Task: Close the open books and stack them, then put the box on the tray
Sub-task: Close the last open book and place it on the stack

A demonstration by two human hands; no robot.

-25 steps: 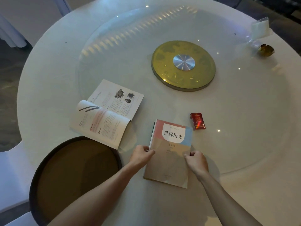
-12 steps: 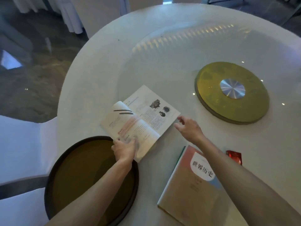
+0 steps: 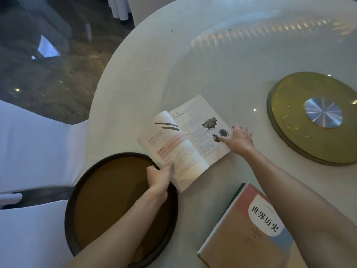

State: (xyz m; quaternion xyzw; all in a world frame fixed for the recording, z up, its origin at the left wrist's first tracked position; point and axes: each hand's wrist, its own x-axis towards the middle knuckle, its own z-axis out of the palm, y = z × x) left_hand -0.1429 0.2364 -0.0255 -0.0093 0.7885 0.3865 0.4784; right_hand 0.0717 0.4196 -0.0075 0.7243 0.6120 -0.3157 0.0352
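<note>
Pinches open book (image 3: 185, 144) at near-left page corner with left hand (image 3: 160, 176), fingers curled, by far-right rim of tray (image 3: 108, 200). Grips right page edge with right hand (image 3: 239, 139), thumb on page. Leaves closed book (image 3: 247, 225) flat, near right on tabletop (image 3: 135, 84).

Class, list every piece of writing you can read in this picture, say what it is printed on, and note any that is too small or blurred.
"世界历史": large black title on the cover of the closed book.
Smaller print above and under that title, same cover: too small to read.
Heading and body text on the pages of the open book: blurred, not readable.
No other writing shows.
</note>
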